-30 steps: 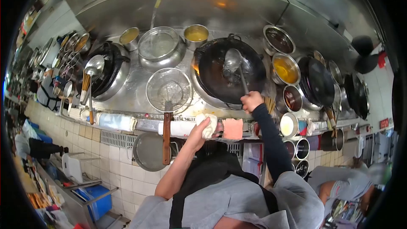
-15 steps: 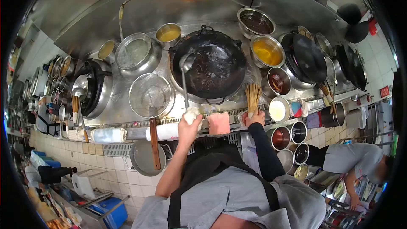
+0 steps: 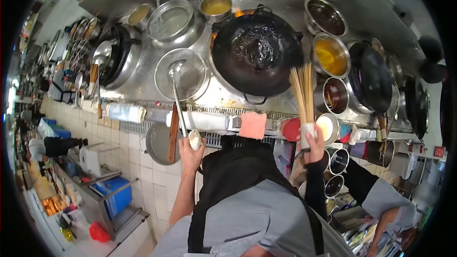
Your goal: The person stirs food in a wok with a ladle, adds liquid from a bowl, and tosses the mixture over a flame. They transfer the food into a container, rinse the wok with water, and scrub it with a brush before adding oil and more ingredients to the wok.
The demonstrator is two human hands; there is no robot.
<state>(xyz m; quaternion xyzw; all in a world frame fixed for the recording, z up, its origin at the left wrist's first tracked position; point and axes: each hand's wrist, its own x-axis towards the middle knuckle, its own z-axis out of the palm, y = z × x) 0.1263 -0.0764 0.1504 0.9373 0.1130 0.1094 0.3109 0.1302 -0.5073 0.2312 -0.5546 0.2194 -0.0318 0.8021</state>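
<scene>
My left hand (image 3: pixel 191 156) is closed around the end of a long-handled ladle (image 3: pixel 175 83), together with a bunched white cloth (image 3: pixel 194 140). The ladle's bowl is over a round mesh strainer (image 3: pixel 193 83) whose wooden handle (image 3: pixel 173 135) points toward me. In my right hand (image 3: pixel 314 146) a bamboo wok brush (image 3: pixel 303 95) is gripped by its pale wrapped base, bristles up. The bristle tips reach the right side of a large black wok (image 3: pixel 285 76). Shiny, rippled liquid (image 3: pixel 257 47) lies in the wok, and orange flame shows behind its left rim.
Along the counter's front edge lie a pink cloth (image 3: pixel 252 125), a rolled white towel (image 3: pixel 202 121) and a red cloth (image 3: pixel 291 129). Bowls of yellow liquid (image 3: pixel 330 56) and dark liquid (image 3: pixel 325 16) stand right of the wok. Another person (image 3: pixel 385 204) bends at the lower right.
My left hand has drawn the ladle out of the wok, leftward over the strainer. My right hand has raised the brush off the front ledge. The view has shifted, and flame now shows behind the wok.
</scene>
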